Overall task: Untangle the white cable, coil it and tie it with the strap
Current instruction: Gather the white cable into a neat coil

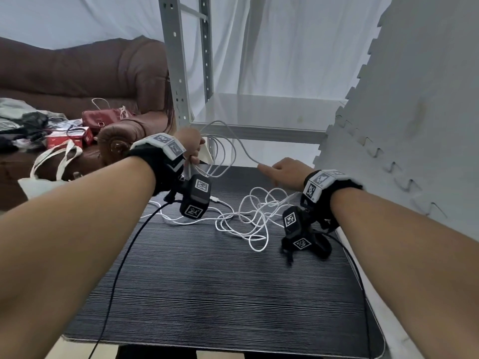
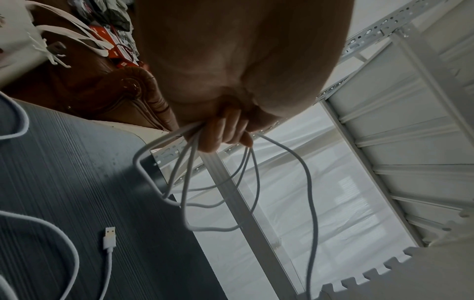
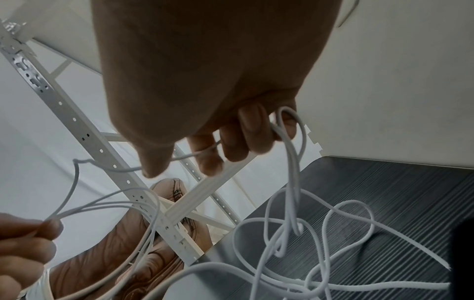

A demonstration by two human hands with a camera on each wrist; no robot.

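Gripping several gathered loops of the white cable (image 1: pixel 220 151), the left hand (image 1: pixel 191 143) is holding them above the far edge of the dark tabletop (image 1: pixel 220 281). The right hand (image 1: pixel 285 169) is pinching a strand running from those loops, its fingers (image 3: pixel 233 146) curling round it. Tangled slack is lying on the tabletop, with the USB plug (image 2: pixel 109 237) beside it.

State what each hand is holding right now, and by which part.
The left hand grips the white cable at the gathered tops of its hanging loops. The right hand holds the strand running from those loops, plus a bend above the tangle.
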